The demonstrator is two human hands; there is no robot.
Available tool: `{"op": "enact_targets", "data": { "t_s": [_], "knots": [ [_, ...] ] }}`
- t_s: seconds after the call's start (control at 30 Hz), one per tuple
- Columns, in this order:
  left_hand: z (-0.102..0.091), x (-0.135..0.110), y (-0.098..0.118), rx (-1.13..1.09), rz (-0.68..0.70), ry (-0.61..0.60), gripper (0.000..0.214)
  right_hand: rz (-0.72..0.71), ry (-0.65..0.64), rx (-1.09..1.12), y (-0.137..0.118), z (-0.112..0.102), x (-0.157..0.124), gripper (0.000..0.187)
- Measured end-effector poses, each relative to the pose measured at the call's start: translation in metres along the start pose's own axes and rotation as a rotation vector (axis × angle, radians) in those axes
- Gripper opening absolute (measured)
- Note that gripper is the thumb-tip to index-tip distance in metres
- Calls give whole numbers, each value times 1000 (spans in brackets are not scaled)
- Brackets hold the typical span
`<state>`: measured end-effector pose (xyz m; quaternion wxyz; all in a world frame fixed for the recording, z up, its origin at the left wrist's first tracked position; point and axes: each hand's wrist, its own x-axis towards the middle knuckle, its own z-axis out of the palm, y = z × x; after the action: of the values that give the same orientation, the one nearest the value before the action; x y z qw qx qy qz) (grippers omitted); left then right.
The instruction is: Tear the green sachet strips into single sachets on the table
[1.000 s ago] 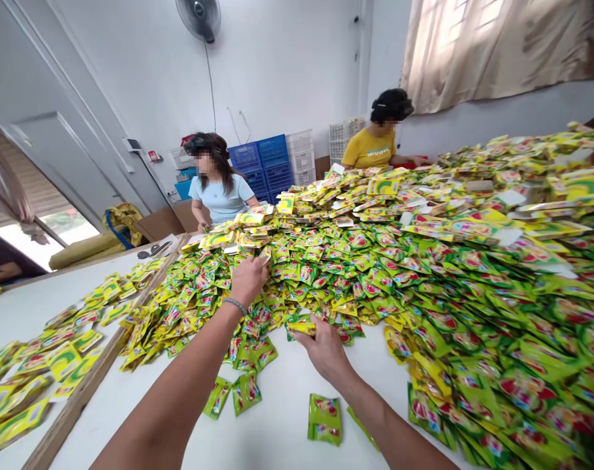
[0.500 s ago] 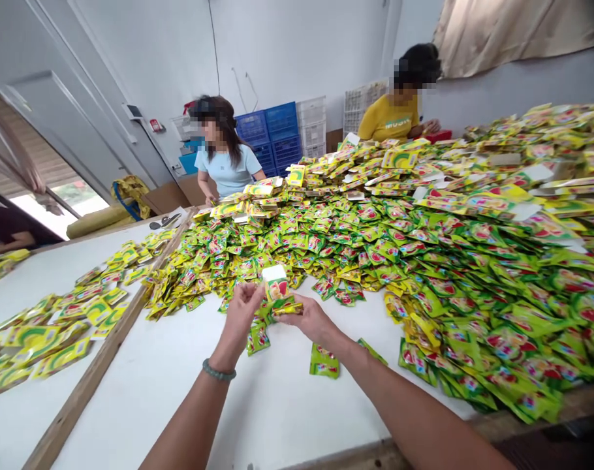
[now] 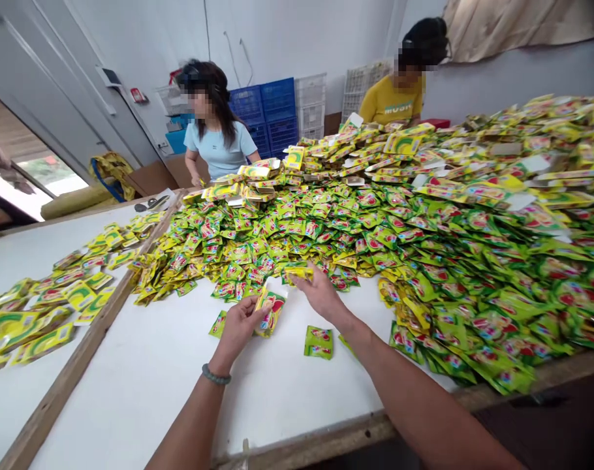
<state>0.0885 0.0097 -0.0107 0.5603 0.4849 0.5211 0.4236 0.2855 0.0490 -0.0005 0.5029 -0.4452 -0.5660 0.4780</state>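
Note:
My left hand (image 3: 241, 326), with a beaded bracelet on its wrist, grips a small printed carton (image 3: 273, 312) with yellow and red artwork, tilted above the white table. Up and to the right of it, my right hand (image 3: 324, 295) pinches a yellow-green sachet (image 3: 298, 272) edge-on; whether it is one or several I cannot tell. Carton and sachet are apart. A loose green sachet (image 3: 319, 343) lies flat below my right hand, and another sachet (image 3: 217, 324) lies left of my left hand. Beyond both hands rises a large heap of green sachets (image 3: 287, 232).
Flat yellow cartons (image 3: 405, 140) are piled on the heap's far side. A wooden strip (image 3: 89, 333) divides the table, with more cartons (image 3: 47, 323) left of it. Scissors (image 3: 147, 203) lie near the far edge. Two co-workers sit across the table, before stacked crates (image 3: 267, 111).
My hands, close together around the carton earlier, have separated. The left has drawn the carton slightly lower and tilted it; the right has moved up toward the heap with the sachet.

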Motion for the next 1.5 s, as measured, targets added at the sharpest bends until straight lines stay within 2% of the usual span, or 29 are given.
{"op": "enact_targets", "data": {
  "t_s": [0.1, 0.2, 0.3, 0.37, 0.53, 0.6, 0.77, 0.83, 0.9, 0.93, 1.03, 1.13, 1.2, 1.37, 1.5],
  "knots": [
    [4, -3, 2, -37, 24, 3, 32, 33, -121, -247, -1, -6, -1, 27],
    [8, -6, 6, 30, 49, -1, 29, 41, -238, -512, -4, -9, -3, 20],
    [11, -9, 10, 98, 13, -38, 29, -7, -281, -633, -4, -9, -5, 17],
    [14, -9, 11, 56, -37, -49, 30, -29, -246, -590, -1, -7, -5, 17],
    [16, -7, 9, -181, -122, -24, 38, -8, -178, -267, 4, -4, -5, 22],
    [14, -7, 9, -208, -121, -16, 37, -33, -153, -305, 4, -4, -5, 20],
    [13, -11, 9, -183, -109, -40, 37, -197, -97, -553, 1, 5, -9, 13],
    [13, -12, 8, -196, -109, -26, 40, -157, -136, -538, 1, 7, -11, 12],
    [14, -11, 7, -209, -110, -8, 41, -78, -200, -447, 0, 6, -12, 7],
    [14, -10, 6, -212, -110, 3, 41, -51, -223, -393, -2, 4, -12, 11],
    [15, -8, 5, -200, -97, 33, 40, -55, -171, -323, -6, 1, -11, 22],
    [15, -7, 5, -176, -93, 51, 40, -79, -101, -386, -8, 2, -12, 15],
    [14, -8, 6, -183, -101, 55, 40, -50, -128, -366, -7, 5, -13, 16],
    [12, -11, 12, -224, -132, 46, 39, 7, -173, -134, -3, 3, -11, 35],
    [10, -14, 15, -205, -127, 1, 40, -10, -163, -219, -5, 3, -12, 28]
  ]
}}
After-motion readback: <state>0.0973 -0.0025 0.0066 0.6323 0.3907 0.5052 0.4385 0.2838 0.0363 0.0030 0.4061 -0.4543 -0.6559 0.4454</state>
